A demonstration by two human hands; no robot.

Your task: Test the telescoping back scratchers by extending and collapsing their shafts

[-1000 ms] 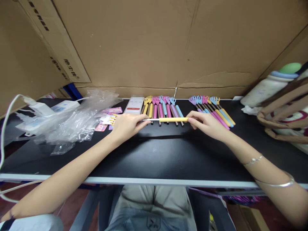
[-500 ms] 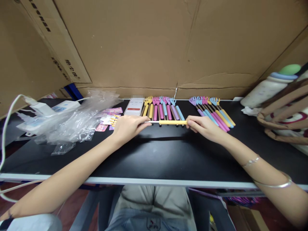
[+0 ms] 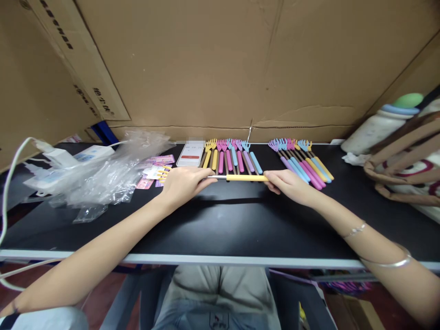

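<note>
Both hands hold one yellow back scratcher (image 3: 240, 177) level above the black table (image 3: 220, 220). My left hand (image 3: 184, 181) is closed around its metal rod, and the yellow claw end pokes out to the left of the fist. My right hand (image 3: 287, 184) pinches the end of the yellow handle. Just behind lies a row of several scratchers (image 3: 232, 158) in yellow, pink, blue and purple. A second row (image 3: 302, 160) lies behind my right hand.
A phone (image 3: 191, 153) lies left of the first row. Crumpled clear plastic bags (image 3: 103, 172), pink cards, a white charger and cable (image 3: 51, 156) fill the left. A bottle (image 3: 374, 126) and a bag (image 3: 405, 160) stand right. Cardboard walls the back.
The exposed metal rod between my hands has shortened a little, and my right hand has moved slightly left with the handle. The view shifted slightly.
</note>
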